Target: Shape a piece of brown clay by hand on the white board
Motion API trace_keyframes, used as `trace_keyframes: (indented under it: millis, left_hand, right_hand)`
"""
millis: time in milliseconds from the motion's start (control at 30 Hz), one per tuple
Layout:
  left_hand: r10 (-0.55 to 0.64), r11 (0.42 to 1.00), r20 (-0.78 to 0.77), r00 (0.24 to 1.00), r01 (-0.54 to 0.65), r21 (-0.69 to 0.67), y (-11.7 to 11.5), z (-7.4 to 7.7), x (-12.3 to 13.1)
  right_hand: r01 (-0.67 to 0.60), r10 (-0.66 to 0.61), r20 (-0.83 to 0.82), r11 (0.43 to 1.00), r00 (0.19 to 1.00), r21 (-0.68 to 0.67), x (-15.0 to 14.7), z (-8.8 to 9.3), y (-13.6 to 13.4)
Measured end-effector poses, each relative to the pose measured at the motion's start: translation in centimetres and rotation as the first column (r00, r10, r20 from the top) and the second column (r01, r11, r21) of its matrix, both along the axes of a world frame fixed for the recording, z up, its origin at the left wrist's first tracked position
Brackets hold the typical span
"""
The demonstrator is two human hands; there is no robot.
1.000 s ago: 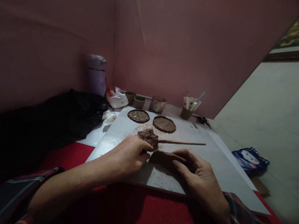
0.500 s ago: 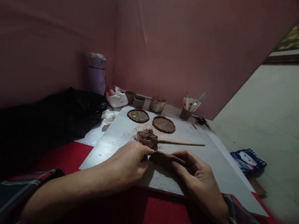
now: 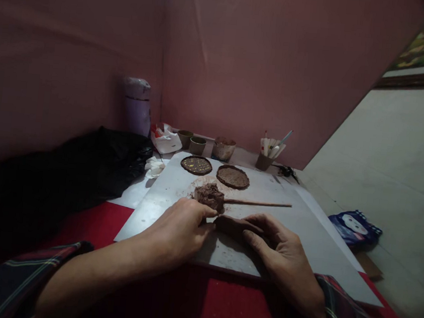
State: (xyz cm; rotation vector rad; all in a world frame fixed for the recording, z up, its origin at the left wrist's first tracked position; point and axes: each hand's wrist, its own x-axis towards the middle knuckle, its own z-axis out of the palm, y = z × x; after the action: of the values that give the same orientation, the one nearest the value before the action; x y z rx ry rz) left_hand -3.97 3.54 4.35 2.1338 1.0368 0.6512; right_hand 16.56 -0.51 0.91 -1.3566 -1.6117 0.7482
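Observation:
A flattened piece of dark brown clay point(image 3: 232, 226) is held just above the near part of a white board point(image 3: 319, 254). My right hand point(image 3: 282, 248) grips its right side between thumb and fingers. At the left end, my left hand point(image 3: 184, 229) has thumb and forefinger closed in a pinch on the clay's edge; its other fingers are hidden. Directly behind sits a rough lump of clay point(image 3: 209, 194), with a thin wooden stick point(image 3: 258, 203) lying to its right. Two round clay discs with raised rims lie farther back, one dotted yellow point(image 3: 196, 165), the other plain point(image 3: 233, 176).
Along the back stand two small cups point(image 3: 197, 145), a clay-smeared container point(image 3: 223, 149) and a cup of tools point(image 3: 265, 161). Black scissors point(image 3: 288, 172) lie at the back right. A black plastic bag point(image 3: 80, 166) fills the left side, near a purple bottle point(image 3: 138, 107). Red cloth point(image 3: 221, 300) covers the table.
The left thumb and forefinger have shifted very slightly at the clay's left end. My right hand keeps its hold, and the view has moved a little.

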Motion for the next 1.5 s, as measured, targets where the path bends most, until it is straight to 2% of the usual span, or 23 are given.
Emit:
trace_keyframes:
  millis: [233,400,700,900,1067,1167,1267,1367,1500]
  left_hand:
    - [0.002,1.0,-0.028,1.0,-0.002,0.022,0.4,-0.2,0.0]
    - [0.023,0.997,0.046,0.999,-0.027,0.07,0.9,-0.1,0.1]
    - [0.006,1.0,0.178,0.984,-0.006,0.002,1.4,-0.6,0.5]
    - [0.009,0.997,0.214,0.977,-0.024,0.071,1.5,-1.0,0.6]
    - [-0.035,0.979,0.203,0.978,-0.007,0.203,1.3,-0.7,0.6]
    - [-0.083,0.957,0.156,0.984,0.036,0.286,1.4,-1.2,1.1]
    - [-0.053,0.939,0.103,0.993,0.014,0.343,1.4,-2.0,1.9]
    - [-0.037,0.928,0.093,0.995,0.0,0.371,1.3,-2.6,2.3]
    - [-0.048,0.936,0.117,0.992,0.004,0.352,1.3,-2.7,2.3]
  right_hand:
    - [-0.017,0.017,-0.011,1.0,1.0,-0.009,0.1,0.0,0.1]
    - [-0.027,0.027,-0.032,0.999,0.999,-0.023,-0.2,0.2,0.0]
    - [-0.042,0.042,-0.035,0.999,0.998,0.002,0.2,-0.4,0.3]
    - [-0.047,0.048,-0.052,0.999,0.998,0.009,0.2,-0.6,0.4]
    - [-0.05,0.051,-0.049,0.998,0.997,0.024,0.1,-0.3,0.4]
    - [-0.065,0.067,-0.072,0.997,0.995,0.028,0.0,-0.2,0.3]
    - [-0.084,0.088,-0.086,0.995,0.992,0.046,-0.1,-0.2,0.3]
    - [-0.086,0.091,-0.066,0.993,0.994,0.077,-0.1,-0.3,0.3]
    - [-0.102,0.106,-0.05,0.992,0.993,0.074,0.1,-0.4,0.3]
